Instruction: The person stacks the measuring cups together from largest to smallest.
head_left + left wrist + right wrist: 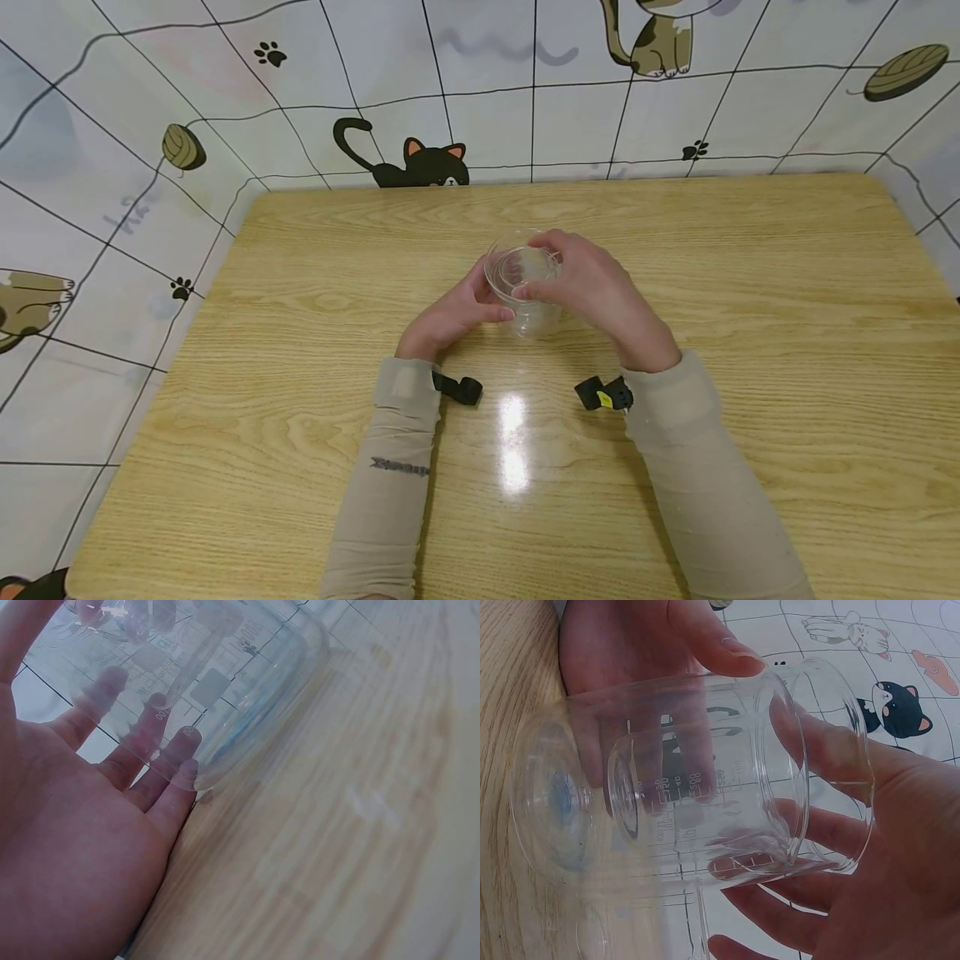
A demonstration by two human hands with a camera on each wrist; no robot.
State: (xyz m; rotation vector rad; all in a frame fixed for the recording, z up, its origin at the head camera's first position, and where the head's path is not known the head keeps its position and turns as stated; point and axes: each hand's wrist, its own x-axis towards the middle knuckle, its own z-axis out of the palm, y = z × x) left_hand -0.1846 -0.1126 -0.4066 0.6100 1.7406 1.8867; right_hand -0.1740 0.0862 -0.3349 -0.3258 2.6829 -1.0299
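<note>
A large clear glass beaker [534, 323] stands upright on the table, with a smaller glass beaker [676, 787] nested inside it. My left hand [456, 312] holds the large beaker from the left, thumb in front and fingers behind; in the left wrist view those fingers [154, 724] show through the glass. From above, my right hand [600, 279] grips the smaller beaker near its rim, thumb on the near side. In the right wrist view the smaller beaker's base hangs above the large one's bottom, and its rim stands above the outer rim. Printed volume marks show on the glass.
A light wood table [285, 433] extends around both hands. Behind and to the left rise tiled walls [495, 125] with cat and paw prints. Dark straps with small cameras [604, 395] sit at both wrists. A bright reflection lies on the tabletop in front of the beakers.
</note>
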